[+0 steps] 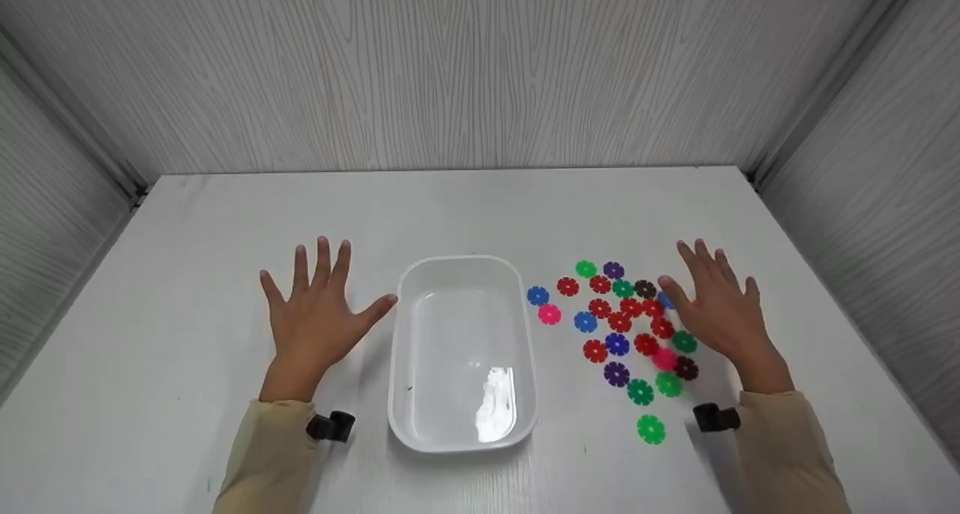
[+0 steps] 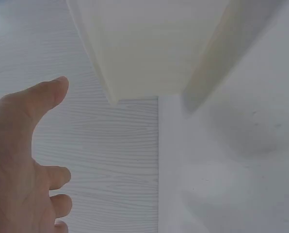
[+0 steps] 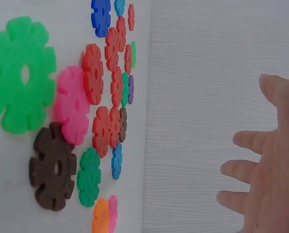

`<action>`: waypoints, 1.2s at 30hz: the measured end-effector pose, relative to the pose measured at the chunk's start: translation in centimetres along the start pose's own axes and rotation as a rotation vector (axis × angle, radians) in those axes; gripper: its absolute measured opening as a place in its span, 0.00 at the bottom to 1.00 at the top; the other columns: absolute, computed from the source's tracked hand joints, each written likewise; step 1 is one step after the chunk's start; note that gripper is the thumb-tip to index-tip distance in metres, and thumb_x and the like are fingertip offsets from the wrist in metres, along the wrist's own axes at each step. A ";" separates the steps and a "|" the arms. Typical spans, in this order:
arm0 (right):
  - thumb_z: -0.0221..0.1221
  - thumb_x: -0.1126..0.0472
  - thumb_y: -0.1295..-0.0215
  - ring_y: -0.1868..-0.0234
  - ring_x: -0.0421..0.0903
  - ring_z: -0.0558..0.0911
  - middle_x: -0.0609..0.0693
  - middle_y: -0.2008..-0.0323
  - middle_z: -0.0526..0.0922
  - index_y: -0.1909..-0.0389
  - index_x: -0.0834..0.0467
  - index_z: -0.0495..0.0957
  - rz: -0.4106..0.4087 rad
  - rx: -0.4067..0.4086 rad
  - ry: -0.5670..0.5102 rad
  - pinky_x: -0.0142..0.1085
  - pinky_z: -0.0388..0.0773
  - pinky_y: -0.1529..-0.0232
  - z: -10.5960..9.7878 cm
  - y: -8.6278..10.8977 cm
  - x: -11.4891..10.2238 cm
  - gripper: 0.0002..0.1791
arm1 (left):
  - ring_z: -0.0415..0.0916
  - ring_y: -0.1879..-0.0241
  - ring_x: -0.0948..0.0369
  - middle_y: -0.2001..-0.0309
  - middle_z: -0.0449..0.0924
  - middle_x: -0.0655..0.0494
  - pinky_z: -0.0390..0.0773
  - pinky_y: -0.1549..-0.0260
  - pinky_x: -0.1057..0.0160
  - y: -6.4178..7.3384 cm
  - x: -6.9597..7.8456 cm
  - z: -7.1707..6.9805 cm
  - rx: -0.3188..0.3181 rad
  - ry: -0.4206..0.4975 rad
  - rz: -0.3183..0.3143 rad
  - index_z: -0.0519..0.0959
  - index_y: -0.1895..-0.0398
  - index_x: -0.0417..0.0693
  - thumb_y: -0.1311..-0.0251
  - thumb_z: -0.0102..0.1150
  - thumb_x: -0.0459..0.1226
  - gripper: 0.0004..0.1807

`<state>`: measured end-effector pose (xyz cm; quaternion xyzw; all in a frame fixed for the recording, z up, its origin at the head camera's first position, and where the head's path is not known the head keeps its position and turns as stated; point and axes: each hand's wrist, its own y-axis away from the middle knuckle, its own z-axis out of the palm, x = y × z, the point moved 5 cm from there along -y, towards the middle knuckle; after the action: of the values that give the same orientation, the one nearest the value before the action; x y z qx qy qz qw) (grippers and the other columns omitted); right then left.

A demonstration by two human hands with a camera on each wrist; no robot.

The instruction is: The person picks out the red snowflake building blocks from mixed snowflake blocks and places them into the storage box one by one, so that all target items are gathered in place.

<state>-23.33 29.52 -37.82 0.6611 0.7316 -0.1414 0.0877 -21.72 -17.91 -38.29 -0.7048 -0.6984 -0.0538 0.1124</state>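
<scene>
A white rectangular tub [image 1: 465,349] stands on the table, bare inside except for a small dark speck. To its left is my left hand [image 1: 315,315], fingers spread and holding nothing, its thumb tip right at the tub's rim in the head view. Many flower-shaped plastic discs in red, green, blue, purple, pink and brown lie scattered right of the tub, such as a red disc [image 1: 595,350] and a light green disc [image 3: 23,75]. My right hand [image 1: 720,311] is spread over the right edge of the discs, also holding nothing, and partly hides a blue disc [image 1: 664,299].
The white table [image 1: 465,214] runs back to a wood-grain panel [image 1: 465,79], with side panels at left and right. An orange disc [image 3: 101,218] and a pink disc [image 3: 113,213] show low in the right wrist view. Each wrist wears a black device.
</scene>
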 end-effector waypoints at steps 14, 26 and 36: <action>0.58 0.41 0.37 0.31 0.69 0.58 0.65 0.29 0.58 0.29 0.55 0.59 -0.099 -0.101 -0.065 0.74 0.51 0.42 1.3 1.1 -0.5 0.40 | 0.35 0.24 0.42 0.23 0.39 0.45 0.29 0.35 0.29 0.6 0.2 0.6 -0.080 0.203 0.038 0.42 0.22 0.55 0.45 0.42 0.73 0.54; 0.67 0.45 0.45 0.44 0.65 0.68 0.66 0.42 0.70 0.42 0.57 0.75 -0.117 -0.181 0.012 0.63 0.69 0.48 3.0 1.5 0.5 0.32 | 0.58 0.30 0.43 0.29 0.61 0.43 0.55 0.34 0.36 0.8 0.7 2.9 -0.205 0.391 0.044 0.47 0.23 0.55 0.47 0.53 0.70 0.54; 0.69 0.49 0.47 0.52 0.61 0.71 0.65 0.48 0.72 0.44 0.56 0.77 -0.140 -0.209 0.105 0.57 0.76 0.56 3.7 1.6 1.0 0.29 | 0.72 0.60 0.56 0.50 0.76 0.49 0.70 0.60 0.59 1.0 0.3 4.0 -0.271 0.438 0.012 0.56 0.25 0.58 0.47 0.56 0.68 0.49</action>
<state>-22.07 29.36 -41.79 0.6020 0.7904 -0.0353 0.1074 -21.04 -16.65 -42.13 -0.6889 -0.6397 -0.2976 0.1661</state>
